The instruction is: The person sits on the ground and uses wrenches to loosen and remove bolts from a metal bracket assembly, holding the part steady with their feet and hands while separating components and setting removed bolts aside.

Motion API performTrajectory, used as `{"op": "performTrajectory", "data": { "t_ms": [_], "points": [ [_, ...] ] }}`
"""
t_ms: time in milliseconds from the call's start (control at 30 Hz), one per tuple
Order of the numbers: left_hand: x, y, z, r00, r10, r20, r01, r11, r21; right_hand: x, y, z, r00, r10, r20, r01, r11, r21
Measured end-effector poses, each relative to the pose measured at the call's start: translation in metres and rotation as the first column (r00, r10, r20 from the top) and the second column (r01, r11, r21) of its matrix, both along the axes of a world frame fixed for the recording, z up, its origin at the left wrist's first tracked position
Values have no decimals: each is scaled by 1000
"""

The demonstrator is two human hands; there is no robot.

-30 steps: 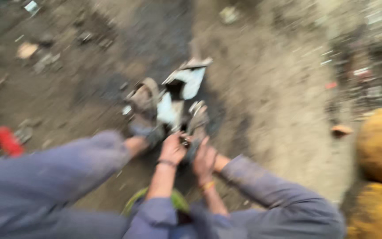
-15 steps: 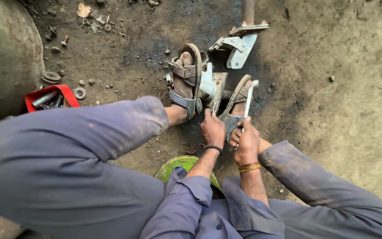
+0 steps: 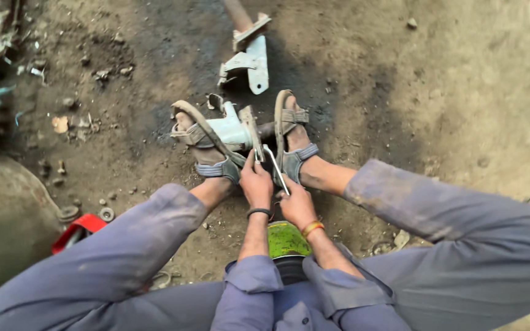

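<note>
- The person sits on the dirt ground (image 3: pixel 461 92) with knees spread, both sandalled feet braced against a pale metal part (image 3: pixel 231 130) lying between them
- The left hand (image 3: pixel 256 182) is curled shut with its fingertips against the edge of the metal part, just beside the flat disc-like plate at the part's right end
- The right hand (image 3: pixel 295 205) is closed around the lower end of a thin bright metal rod (image 3: pixel 275 167), which slants up and to the left so that its upper tip meets the metal part close to the left hand
- The two hands sit just beside each other, almost touching, between the ankles
- The left sandal (image 3: pixel 207 144) presses on the left side of the part; the right sandal (image 3: pixel 292 138) stands on its right side
- A dark band circles the left wrist, and orange and yellow bangles circle the right
- A green round lid (image 3: pixel 284 240) sits on the ground under the forearms
- A second pale metal bracket (image 3: pixel 249 58) lies farther off on the ground, well apart from the hands
- A red tool handle (image 3: pixel 76 232) lies by the left knee, with small washers and bolts scattered near it
</note>
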State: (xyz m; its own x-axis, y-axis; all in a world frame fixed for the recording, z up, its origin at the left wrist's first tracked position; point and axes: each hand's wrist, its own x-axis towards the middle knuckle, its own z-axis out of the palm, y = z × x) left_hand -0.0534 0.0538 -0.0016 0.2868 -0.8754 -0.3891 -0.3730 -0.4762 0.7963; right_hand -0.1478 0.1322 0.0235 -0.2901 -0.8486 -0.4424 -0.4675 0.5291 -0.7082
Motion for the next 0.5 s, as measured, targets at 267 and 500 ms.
{"op": "performTrajectory", "data": {
  "t_ms": [267, 500],
  "points": [
    [9, -3, -14, 993, -116, -2, 116, 993, -12, -44, -32, 4, 975, 217, -44, -204, 959, 195],
    [-1, -25, 20, 998, -41, -41, 52, 946, 319, -87, -87, 19, 839, 28, 543, -298, 859, 416]
  ]
}}
